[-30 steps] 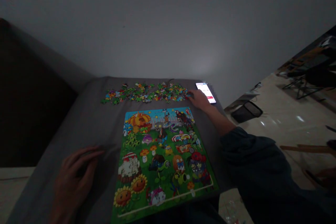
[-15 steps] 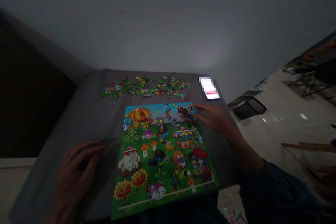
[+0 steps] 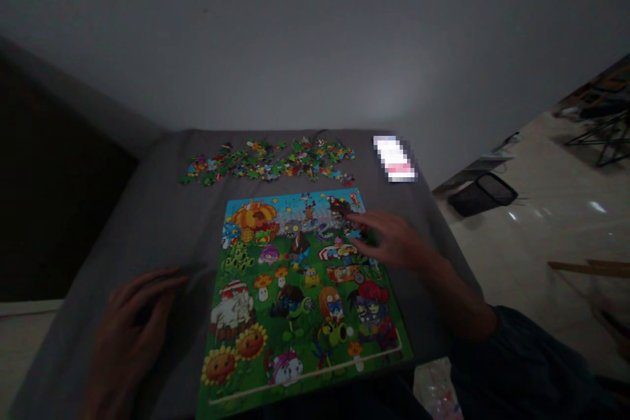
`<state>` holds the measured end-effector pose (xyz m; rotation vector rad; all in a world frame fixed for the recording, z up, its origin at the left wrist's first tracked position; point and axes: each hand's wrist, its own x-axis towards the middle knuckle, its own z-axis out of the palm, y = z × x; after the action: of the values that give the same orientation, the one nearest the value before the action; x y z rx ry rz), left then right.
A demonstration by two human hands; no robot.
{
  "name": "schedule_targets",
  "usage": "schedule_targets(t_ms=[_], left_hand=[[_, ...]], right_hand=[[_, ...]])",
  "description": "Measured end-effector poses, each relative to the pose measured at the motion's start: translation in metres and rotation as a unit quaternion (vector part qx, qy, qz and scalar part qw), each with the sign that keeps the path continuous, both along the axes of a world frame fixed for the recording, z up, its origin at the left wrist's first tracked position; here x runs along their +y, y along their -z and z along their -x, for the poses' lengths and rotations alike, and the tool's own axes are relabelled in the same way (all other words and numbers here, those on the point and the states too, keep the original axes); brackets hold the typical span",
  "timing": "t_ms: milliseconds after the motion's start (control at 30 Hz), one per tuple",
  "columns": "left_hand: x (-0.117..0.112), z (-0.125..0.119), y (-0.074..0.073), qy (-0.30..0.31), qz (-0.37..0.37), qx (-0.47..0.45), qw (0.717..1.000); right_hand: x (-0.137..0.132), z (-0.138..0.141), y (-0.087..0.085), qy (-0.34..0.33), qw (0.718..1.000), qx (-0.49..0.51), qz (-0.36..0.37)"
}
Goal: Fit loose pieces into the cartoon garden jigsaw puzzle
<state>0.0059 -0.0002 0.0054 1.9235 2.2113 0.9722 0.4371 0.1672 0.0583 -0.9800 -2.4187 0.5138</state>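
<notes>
A colourful cartoon puzzle board [image 3: 295, 289] with pumpkins, sunflowers and zombies lies on the grey cloth in front of me. My right hand [image 3: 388, 239] is over the board's upper right side, thumb and fingers bent around what looks like a small puzzle piece [image 3: 354, 234] with a light blue part. Its outline is dim and partly covered by the fingers. To the left of the board, my left hand [image 3: 135, 328] rests on the cloth with its fingers loosely stretched, holding nothing.
Loose puzzle pieces [image 3: 270, 163] spread in a band behind the board. A lit phone [image 3: 395, 159] lies at the back right, near the wall [image 3: 295, 46]. Right of the cloth-covered table [image 3: 147, 210], a dark basket-like object [image 3: 482, 195] stands on the tiled floor. A clear plastic bag [image 3: 436, 387] sits low at the right.
My right hand has moved from the board's top right corner down and inward over its right side. That corner now shows. My left hand stays beside the board; the view has shifted slightly.
</notes>
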Motion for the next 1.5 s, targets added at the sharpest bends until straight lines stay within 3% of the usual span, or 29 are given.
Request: schedule_targets(t_ms=[133, 267, 400, 633, 867, 1133, 1500], left_hand=[[0.001, 0.006, 0.008, 0.012, -0.008, 0.016, 1.000], [0.001, 0.011, 0.012, 0.020, -0.029, 0.024, 0.999], [0.002, 0.011, 0.012, 0.027, -0.032, 0.025, 0.999], [0.001, 0.009, 0.011, 0.026, -0.026, 0.022, 0.999], [0.002, 0.004, 0.007, 0.010, -0.024, 0.004, 1.000], [0.001, 0.005, 0.007, 0.034, -0.041, 0.018, 0.998], [0.000, 0.009, 0.012, 0.038, -0.041, 0.033, 0.998]], right_hand=[[-0.002, 0.011, 0.009, -0.005, 1.000, -0.002, 0.009], [0.001, 0.011, 0.006, -0.013, 1.000, 0.002, 0.022], [0.006, 0.001, 0.001, -0.034, 0.999, -0.013, 0.034], [0.009, 0.001, 0.009, -0.056, 0.997, -0.033, 0.048], [0.008, 0.009, 0.010, -0.044, 0.998, -0.026, 0.047], [0.009, 0.007, 0.010, -0.015, 0.997, -0.026, 0.070], [0.013, 0.008, 0.013, -0.025, 0.990, 0.070, 0.117]])
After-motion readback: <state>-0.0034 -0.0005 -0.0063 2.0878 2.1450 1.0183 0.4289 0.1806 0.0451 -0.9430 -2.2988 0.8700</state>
